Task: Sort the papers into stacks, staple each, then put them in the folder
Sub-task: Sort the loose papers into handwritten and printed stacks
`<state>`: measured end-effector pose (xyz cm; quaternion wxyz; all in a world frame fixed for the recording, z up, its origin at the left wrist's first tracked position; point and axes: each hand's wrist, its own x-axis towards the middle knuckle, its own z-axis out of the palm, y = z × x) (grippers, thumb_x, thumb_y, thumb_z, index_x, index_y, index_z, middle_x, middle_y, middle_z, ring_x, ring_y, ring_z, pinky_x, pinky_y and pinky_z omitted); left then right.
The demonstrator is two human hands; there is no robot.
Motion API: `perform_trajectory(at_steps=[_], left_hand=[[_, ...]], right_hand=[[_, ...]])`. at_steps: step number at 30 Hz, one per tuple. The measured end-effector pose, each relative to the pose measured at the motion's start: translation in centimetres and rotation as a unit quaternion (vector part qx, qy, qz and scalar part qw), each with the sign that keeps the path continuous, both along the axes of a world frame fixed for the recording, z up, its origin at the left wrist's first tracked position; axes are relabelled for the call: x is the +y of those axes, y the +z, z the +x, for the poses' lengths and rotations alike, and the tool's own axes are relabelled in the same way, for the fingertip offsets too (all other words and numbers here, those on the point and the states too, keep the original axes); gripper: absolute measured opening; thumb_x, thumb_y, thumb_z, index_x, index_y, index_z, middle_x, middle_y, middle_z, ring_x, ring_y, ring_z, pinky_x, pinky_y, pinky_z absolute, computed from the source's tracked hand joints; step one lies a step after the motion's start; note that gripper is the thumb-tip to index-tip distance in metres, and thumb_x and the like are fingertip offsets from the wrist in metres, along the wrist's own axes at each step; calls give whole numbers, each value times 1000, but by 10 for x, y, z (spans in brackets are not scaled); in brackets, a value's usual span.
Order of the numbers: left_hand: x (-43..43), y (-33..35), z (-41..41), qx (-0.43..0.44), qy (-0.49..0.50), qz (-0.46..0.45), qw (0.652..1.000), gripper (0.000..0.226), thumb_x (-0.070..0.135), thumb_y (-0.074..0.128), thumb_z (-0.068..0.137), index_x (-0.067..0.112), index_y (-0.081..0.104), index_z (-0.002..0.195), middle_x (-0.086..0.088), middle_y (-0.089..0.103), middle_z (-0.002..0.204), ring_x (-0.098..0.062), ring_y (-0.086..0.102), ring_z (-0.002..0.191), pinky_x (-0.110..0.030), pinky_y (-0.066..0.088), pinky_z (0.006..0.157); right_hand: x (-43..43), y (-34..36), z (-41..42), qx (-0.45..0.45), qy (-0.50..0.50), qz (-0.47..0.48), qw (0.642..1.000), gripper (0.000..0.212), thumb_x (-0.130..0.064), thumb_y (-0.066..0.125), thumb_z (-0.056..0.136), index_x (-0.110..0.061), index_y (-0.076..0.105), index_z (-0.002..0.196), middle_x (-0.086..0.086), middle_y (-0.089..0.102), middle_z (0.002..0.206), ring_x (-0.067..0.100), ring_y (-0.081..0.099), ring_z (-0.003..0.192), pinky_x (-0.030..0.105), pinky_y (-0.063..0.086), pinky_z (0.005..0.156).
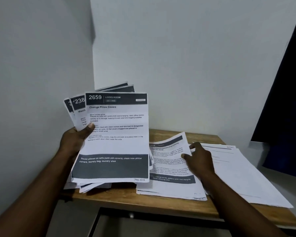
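My left hand (75, 139) grips a fanned bundle of printed sheets (116, 144), held upright above the table's left side; the front sheet reads "2659 Living Room, Change Pillow Covers". My right hand (198, 158) rests on a flat stack of printed papers (171, 182) on the table's middle, thumb and fingers touching the top sheet, whose far end curls up. A further spread of paper sheets (243, 177) lies to the right. No stapler or folder is in view.
The small wooden table (161, 202) stands in a corner against white walls. More loose sheets (92, 185) lie under the held bundle at the table's left edge. A dark blue panel (287, 117) stands at the right. A drawer knob (131, 215) shows below the front edge.
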<state>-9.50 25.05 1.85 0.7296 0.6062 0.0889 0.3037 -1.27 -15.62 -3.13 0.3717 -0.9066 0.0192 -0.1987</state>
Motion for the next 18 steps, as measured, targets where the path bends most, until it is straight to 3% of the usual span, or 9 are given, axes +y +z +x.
perform_trajectory(at_steps=[3,6,8,10,11,14,16,18], left_hand=[[-11,1,3,15,-21,15,1000,30,27,78,95,10,76,120,16,78,77,-6,72,74,-15,55,60],[-26,3,8,17,-34,16,999,27,26,79,93,10,78,115,12,79,81,-11,76,79,-20,56,64],[-37,6,10,15,-58,13,998,18,24,78,94,13,78,108,12,80,78,-6,76,71,-16,56,58],[-48,8,15,8,-78,15,997,15,24,78,94,15,78,106,12,80,79,-3,76,67,-12,54,55],[-55,10,18,6,-85,16,996,16,23,79,94,15,78,108,12,80,80,-2,76,68,-12,53,55],[-75,13,25,-5,-96,29,995,20,23,81,92,14,78,109,14,80,81,-1,76,76,-12,54,57],[-84,14,28,-11,-104,22,994,23,28,81,91,14,79,110,9,82,89,-9,78,89,-18,58,62],[-87,15,27,-16,-120,-20,992,31,31,80,92,11,77,115,-2,83,102,-24,80,96,-30,62,72]], right_hand=[[0,-5,2,23,-20,-44,999,51,-43,85,83,-22,59,122,7,72,109,30,68,105,34,53,85],[-3,3,-7,-79,-52,-50,994,48,-53,82,84,-22,65,116,3,66,118,24,65,98,31,45,79],[-1,26,-20,-111,3,131,985,53,-65,80,80,-20,67,104,3,70,110,19,66,89,31,46,76],[10,57,-36,-19,167,343,924,81,-84,76,65,-14,69,105,6,75,97,18,72,83,32,55,71],[15,68,-41,25,240,372,896,86,-86,76,63,-12,68,108,6,76,95,18,73,83,32,57,70],[34,87,-52,45,341,360,867,51,-52,82,79,-13,65,108,3,78,101,18,74,89,37,61,77],[39,90,-48,22,304,344,888,38,-18,86,84,-10,65,114,4,81,107,23,78,99,41,62,87],[38,88,-44,5,276,325,904,34,-8,84,87,-11,69,117,4,81,109,25,78,103,41,61,90]])
